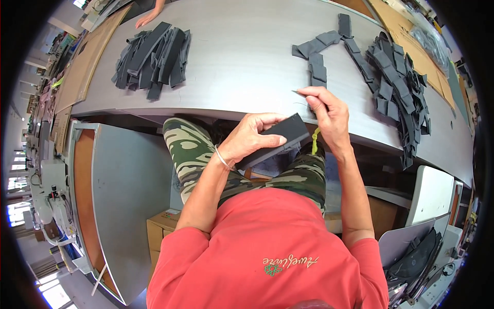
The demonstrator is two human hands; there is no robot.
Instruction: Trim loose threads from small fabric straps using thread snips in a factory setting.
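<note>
A dark fabric piece [288, 132] is held off the worktop [231, 72], just beyond its near edge, clamped between the thumb and fingers of the left hand [251, 135]. A small thin object [295, 91], its kind unclear, is pinched by the right hand [330, 114] above that edge. Grey strips are piled [154, 56] toward the left edge, others heaped [395, 82] toward the right.

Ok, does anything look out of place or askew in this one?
Mildly: the right-hand heap of dark fabric strips isn't fully on the table; its lowest end hangs over the near edge, so it looks untidy. No damage is evident.
</note>
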